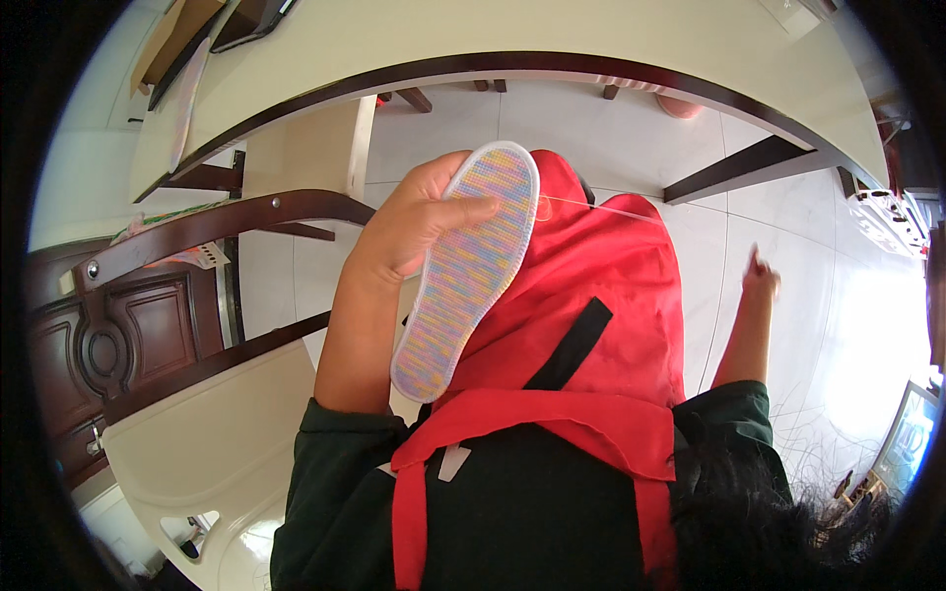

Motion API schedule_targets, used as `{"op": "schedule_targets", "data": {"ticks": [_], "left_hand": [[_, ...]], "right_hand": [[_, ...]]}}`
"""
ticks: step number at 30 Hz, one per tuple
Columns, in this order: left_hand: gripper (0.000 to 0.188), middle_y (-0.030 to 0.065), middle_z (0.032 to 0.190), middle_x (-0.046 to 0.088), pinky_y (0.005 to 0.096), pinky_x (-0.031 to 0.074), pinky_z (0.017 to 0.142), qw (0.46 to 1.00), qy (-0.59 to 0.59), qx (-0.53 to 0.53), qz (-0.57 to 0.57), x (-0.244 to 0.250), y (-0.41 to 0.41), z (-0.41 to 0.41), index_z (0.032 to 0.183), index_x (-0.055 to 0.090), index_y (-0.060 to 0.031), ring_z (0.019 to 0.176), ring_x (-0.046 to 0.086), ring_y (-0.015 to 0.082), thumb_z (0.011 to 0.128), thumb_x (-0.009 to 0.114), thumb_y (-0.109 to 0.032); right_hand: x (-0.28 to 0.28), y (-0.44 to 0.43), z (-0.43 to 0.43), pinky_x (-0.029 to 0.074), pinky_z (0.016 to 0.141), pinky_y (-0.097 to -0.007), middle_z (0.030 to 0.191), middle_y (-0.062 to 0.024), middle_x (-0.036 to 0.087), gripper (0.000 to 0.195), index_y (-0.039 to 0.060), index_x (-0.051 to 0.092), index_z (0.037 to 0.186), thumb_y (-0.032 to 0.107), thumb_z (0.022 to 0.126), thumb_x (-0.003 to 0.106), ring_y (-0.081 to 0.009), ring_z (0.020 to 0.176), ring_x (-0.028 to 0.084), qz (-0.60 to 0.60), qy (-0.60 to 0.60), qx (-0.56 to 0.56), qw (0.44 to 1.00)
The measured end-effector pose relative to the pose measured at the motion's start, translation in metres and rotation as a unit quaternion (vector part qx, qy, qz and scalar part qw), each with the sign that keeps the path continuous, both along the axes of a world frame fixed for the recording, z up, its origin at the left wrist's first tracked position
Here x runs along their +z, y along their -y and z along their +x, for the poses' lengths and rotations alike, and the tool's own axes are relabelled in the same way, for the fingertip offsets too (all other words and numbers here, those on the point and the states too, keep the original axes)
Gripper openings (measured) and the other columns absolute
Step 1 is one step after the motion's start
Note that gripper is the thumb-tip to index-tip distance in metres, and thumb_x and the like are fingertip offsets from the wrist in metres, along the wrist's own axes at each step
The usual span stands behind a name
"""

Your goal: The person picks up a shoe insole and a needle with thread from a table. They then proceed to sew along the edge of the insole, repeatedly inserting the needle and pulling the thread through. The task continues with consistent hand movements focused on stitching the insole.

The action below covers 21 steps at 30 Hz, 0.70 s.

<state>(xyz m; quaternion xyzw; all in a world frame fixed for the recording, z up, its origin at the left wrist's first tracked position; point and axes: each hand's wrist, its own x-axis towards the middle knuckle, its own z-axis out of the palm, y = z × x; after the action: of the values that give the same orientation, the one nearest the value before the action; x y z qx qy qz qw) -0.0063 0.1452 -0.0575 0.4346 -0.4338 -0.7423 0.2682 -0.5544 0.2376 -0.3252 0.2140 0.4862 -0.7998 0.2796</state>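
Observation:
In my left hand (436,214) is a shoe insole (473,266) with a multicoloured woven face and a white edge; my thumb lies across its upper part. A thin pale thread (591,205) runs from the insole's right edge over my knees toward the right. Out to the right, above the floor, my right hand (761,277) is raised and slightly blurred, its fingers mostly curled and one pointing up. The thread fades before that hand, and whether the fingers pinch it or a needle cannot be told. A red apron (591,258) covers my lap.
A cream table (517,29) with a dark edge curves across the front, its dark leg (739,170) at the right. Another insole (191,103) lies at its left end near a cardboard box (166,44). A wooden armrest (222,214) and cream chair (214,414) are at my left.

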Motion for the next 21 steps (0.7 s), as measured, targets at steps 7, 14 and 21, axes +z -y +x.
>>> {"op": "schedule_targets", "data": {"ticks": [7, 14, 21], "left_hand": [[0.033, 0.0073, 0.096, 0.065, 0.0276, 0.051, 0.075, 1.0, 0.002, 0.027, -0.01, -0.008, -0.006, -0.002, 0.112, 0.055, 0.0016, 0.084, 0.064, 0.0132, 0.082, 0.064, -0.006], [0.034, 0.007, 0.097, 0.065, 0.028, 0.051, 0.075, 0.999, -0.003, 0.041, 0.01, -0.015, -0.018, -0.012, 0.114, 0.055, 0.0014, 0.084, 0.064, 0.0134, 0.081, 0.064, -0.004], [0.033, 0.0073, 0.097, 0.065, 0.0273, 0.051, 0.075, 0.998, 0.028, 0.047, 0.005, -0.019, -0.026, -0.014, 0.113, 0.055, 0.0017, 0.084, 0.063, 0.0129, 0.082, 0.064, -0.005]], "right_hand": [[0.08, 0.0, 0.102, 0.053, 0.063, -0.0303, 0.072, -0.0028, 0.042, 0.015, -0.0012, 0.053, 0.101, 0.006, 0.089, 0.049, -0.0157, 0.063, 0.045, 0.089, -0.148, 0.213, 0.962], [0.202, 0.035, 0.302, 0.028, 0.044, -0.0201, 0.065, 0.0069, 0.035, 0.03, 0.0019, 0.054, 0.117, 0.013, 0.09, 0.048, -0.0032, 0.05, 0.029, -0.096, -0.087, 0.741, 0.659], [0.176, 0.041, 0.281, 0.024, 0.041, -0.0215, 0.06, 0.0069, 0.035, 0.028, 0.0147, 0.043, 0.066, 0.019, 0.09, 0.056, -0.0038, 0.047, 0.027, -0.083, -0.042, 0.607, 0.789]]}}
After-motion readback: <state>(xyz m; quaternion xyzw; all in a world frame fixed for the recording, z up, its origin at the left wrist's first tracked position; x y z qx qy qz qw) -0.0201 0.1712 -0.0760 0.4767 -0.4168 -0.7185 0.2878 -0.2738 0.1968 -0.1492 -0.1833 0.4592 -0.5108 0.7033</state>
